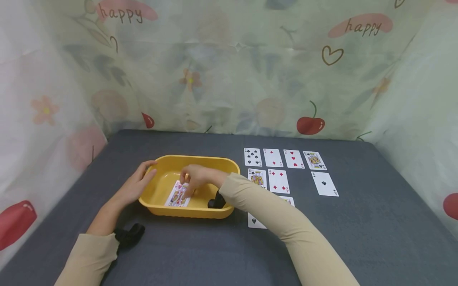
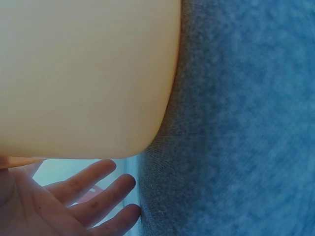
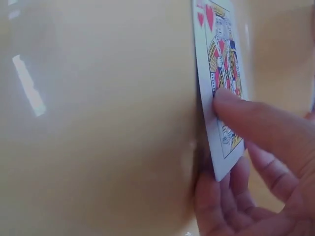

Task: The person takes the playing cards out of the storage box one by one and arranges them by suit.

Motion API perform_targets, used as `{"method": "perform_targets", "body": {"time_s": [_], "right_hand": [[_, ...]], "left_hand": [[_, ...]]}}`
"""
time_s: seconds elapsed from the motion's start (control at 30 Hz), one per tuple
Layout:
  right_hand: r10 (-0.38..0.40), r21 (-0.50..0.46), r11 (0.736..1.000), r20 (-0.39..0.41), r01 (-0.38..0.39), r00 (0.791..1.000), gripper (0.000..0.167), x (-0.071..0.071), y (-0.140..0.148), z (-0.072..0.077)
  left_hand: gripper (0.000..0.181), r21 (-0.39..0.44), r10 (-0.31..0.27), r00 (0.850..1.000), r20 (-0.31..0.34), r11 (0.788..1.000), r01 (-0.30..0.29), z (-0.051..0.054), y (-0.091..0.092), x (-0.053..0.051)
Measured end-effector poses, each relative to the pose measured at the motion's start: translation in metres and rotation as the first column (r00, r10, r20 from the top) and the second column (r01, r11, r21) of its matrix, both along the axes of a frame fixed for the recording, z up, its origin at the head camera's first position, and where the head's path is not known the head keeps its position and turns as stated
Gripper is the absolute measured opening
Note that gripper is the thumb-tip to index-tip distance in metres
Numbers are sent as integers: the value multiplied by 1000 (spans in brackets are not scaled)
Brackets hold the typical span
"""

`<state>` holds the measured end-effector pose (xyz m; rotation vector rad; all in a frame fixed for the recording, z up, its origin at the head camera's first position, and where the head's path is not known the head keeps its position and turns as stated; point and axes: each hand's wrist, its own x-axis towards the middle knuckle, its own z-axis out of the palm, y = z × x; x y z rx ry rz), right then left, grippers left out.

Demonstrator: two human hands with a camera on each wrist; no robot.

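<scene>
A yellow tray (image 1: 189,215) with raised walls stands on the dark tabletop. My right hand (image 1: 197,178) reaches into it and pinches a playing card (image 1: 176,195), a hearts face card. In the right wrist view the thumb presses on the face of the card (image 3: 224,73), fingers behind it, and the card stands tilted up from the tray floor. My left hand (image 1: 137,184) rests at the tray's left rim, thumb over the edge. Seen in the left wrist view, the other fingers (image 2: 98,201) extend loosely outside the wall.
Right of the tray, face-up cards lie in rows, among them a seven of spades (image 1: 253,157), a three of hearts (image 1: 294,159) and an ace of clubs (image 1: 324,184). My right sleeve (image 1: 272,214) covers part of the lower cards. Patterned curtains (image 1: 229,79) enclose the table.
</scene>
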<state>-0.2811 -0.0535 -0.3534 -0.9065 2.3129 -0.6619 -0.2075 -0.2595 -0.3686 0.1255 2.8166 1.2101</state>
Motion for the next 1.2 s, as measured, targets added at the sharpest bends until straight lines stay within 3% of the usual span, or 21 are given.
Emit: {"method": "perform_targets", "body": {"time_s": [0.33,0.5,1.2], "right_hand": [[37,-134,991,58,-29,998,25,-5,6,10],[44,-167,985,31,-38,999,22,-5,12,18],[-68,-308,949,32,74,997,21,-10,58,40]], "left_hand": [[58,0,4,1000,20,1000,-4,0,1,0],[57,-6,4,1000,23,1000,-4,1,2,0],[58,10,-22,1000,16,1000,22,3,0,1]]}}
